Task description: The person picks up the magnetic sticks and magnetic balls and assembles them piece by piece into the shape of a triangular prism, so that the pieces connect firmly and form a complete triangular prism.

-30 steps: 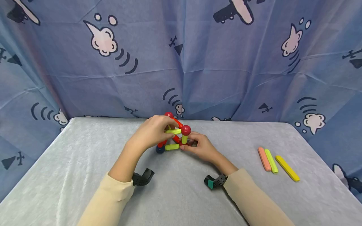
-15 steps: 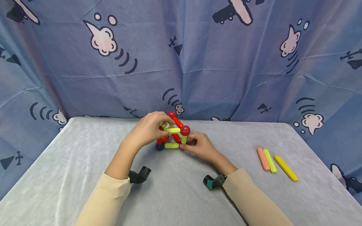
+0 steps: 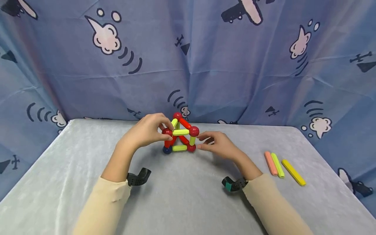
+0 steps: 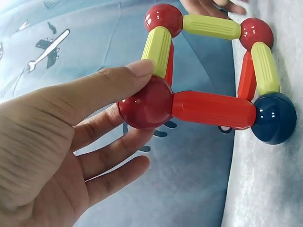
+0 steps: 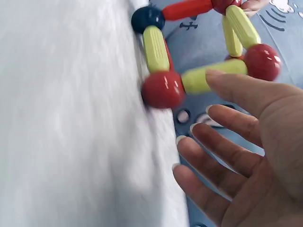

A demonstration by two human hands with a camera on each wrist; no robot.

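Observation:
A frame of red and yellow-green rods joined by balls [image 3: 180,132] stands on the table. Its upper-left red ball [image 4: 146,103] is pinched between the thumb and fingers of my left hand [image 3: 147,129]. Below that ball, a red rod [image 4: 213,109] runs down to a dark blue ball [image 4: 274,118] on the cloth. My right hand [image 3: 221,145] is just right of the structure, its fingers loosely bent and holding nothing. In the right wrist view its thumb overlaps the upright yellow-green rod [image 5: 196,79]; whether they touch I cannot tell.
Loose rods lie to the right on the grey cloth-covered table [image 3: 188,195]: an orange one [image 3: 271,163], a yellow-green one [image 3: 277,165] and a yellow one [image 3: 293,172]. Behind the table hangs a blue patterned curtain [image 3: 211,91].
My left hand has slid left from the upper yellow-green rod to the upper-left red ball. The right hand has released the lower-right red ball and backed off to the right.

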